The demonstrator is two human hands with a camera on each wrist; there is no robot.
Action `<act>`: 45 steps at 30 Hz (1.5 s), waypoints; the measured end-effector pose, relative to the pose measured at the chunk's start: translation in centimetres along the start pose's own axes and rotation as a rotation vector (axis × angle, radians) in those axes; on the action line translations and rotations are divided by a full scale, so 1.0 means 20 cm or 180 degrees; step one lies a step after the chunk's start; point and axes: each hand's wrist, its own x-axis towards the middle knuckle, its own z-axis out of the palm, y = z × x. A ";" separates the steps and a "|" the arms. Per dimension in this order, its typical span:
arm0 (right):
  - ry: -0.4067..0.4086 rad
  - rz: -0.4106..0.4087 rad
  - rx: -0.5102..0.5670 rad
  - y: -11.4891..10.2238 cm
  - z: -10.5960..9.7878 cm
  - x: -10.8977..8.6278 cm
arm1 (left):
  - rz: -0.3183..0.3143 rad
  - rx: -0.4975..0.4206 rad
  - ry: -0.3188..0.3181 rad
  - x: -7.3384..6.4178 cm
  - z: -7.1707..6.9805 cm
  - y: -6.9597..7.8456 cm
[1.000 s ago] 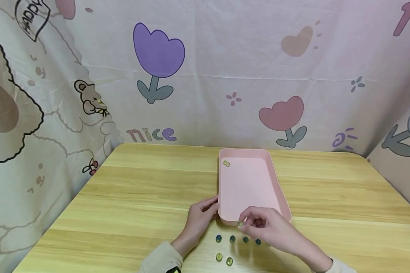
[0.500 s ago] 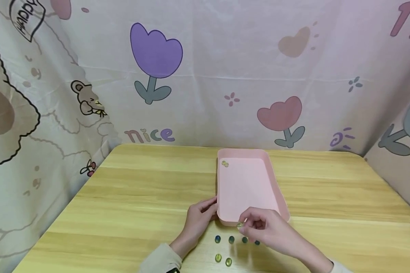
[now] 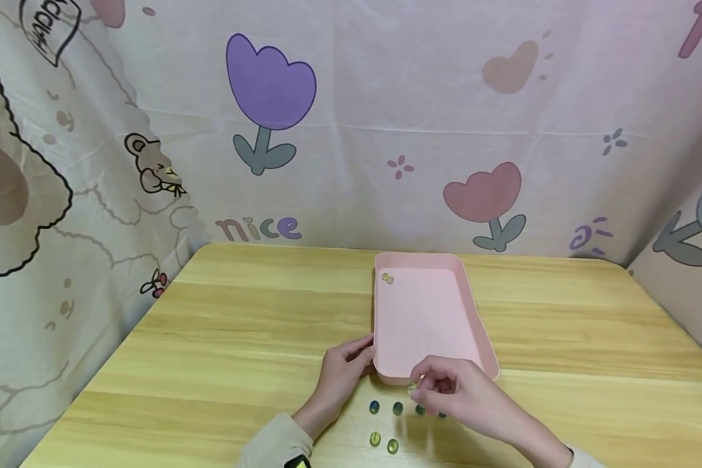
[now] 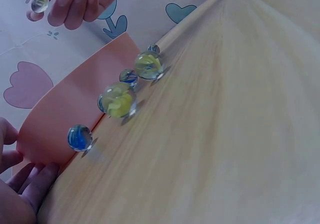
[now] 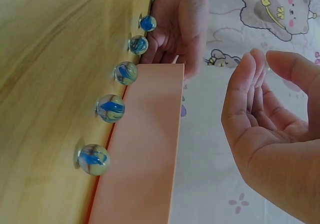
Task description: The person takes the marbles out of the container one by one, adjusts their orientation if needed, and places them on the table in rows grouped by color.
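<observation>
My right hand [image 3: 453,390] pinches a clear marble with a yellow core [image 4: 39,3] between thumb and fingertips, just above the near rim of the pink tray [image 3: 424,315]. In the right wrist view the fingers all but hide that marble. My left hand [image 3: 340,377] touches the tray's left wall near its front corner, fingers extended. A row of several blue-streaked marbles [image 5: 110,108] lies on the table along the tray's near side. Closer to me are two yellow marbles [image 3: 375,439]. Two more pale yellow marbles [image 3: 385,277] sit together in the tray's far left corner.
The light wooden table [image 3: 257,312] extends to both sides of the tray. Behind it and at the sides hangs a printed cloth [image 3: 351,130] with flowers and cartoon animals.
The head view shifts slightly. Both hands, the pinched marble and the tray hold practically the same places.
</observation>
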 end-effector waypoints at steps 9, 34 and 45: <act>-0.0109 0.0022 0.0288 0.02 0.01 -0.03 | 0.0008 0.0029 -0.0005 0.00 0.01 0.00; -0.0101 -0.0035 -0.0111 0.10 0.05 -0.11 | -0.0015 0.0116 0.0010 0.01 -0.01 0.00; -0.0368 0.0511 0.0095 0.11 0.12 -0.15 | -0.0025 0.0097 0.0027 0.01 -0.01 0.00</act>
